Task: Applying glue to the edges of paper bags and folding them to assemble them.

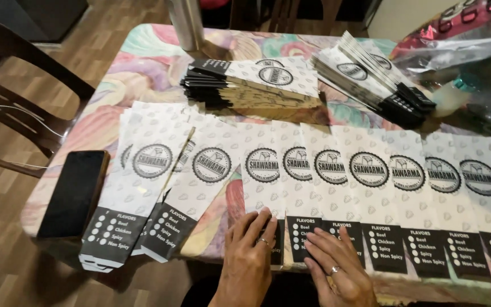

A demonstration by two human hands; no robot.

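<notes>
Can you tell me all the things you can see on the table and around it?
Flat white paper bags with black round emblem and black end: about ten, overlapping row along near table edge.
Stacks of same bags: two, behind the row.
Thin wooden stick: one, on left bags.
Black phone: one, table's left edge.
Pastel patterned tablecloth: one, covers table.
Metal cylinder: one, far side.
Silvery plastic wrapping: far right.
Dark wooden chair: one, left.
Left hand: ringed, flat on bag.
Right hand: ringed, flat on bags.

Row of flat white paper sleeves (pixel 336 182) w/ round black badges & black bottom panels spans counter front. Two stacks of same sleeves behind: centre (pixel 251 85) & right (pixel 370 77). Black phone (pixel 74 192), screen dark, at left edge.
</notes>
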